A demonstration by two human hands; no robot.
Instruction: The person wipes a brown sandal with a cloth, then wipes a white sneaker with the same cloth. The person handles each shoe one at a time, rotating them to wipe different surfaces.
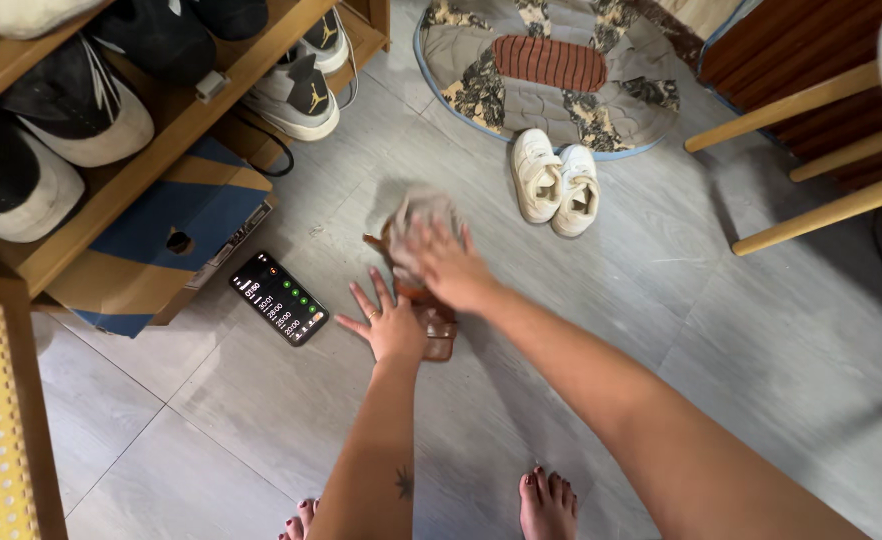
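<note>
landmark: the brown shoe (431, 320), lying on the grey tiled floor (761, 330) at the centre of the view.

left hand (393, 325) – flat, fingers spread, pressed against the near-left side of the brown shoe; nothing gripped. right hand (448, 262) – on top of the shoe's far end, closed over a pale grey cloth (423, 212); blurred, so the exact grip cannot be told. the two hands are close but not joined.

surroundings, relative to the shoe: a dark phone (279, 297) with a lit screen lies just to its left on the tiles. further left stands a blue and tan cardboard box (161, 250) under a wooden shoe rack (191, 110) stocked with sneakers. beyond the shoe, to the right, a pair of small white sneakers (557, 182) sits at the edge of a quilted mat (461, 60). wooden chair legs (811, 150) stand far right. bare feet (546, 505) show nearest the camera.

handling assessment: the shoe looks glossy – likely stiff in the sole, light, and apt to slide on smooth tile under pressure. best held at the heel or along the sole edge. the cloth appears soft and limp; bunch it in the palm.
</note>
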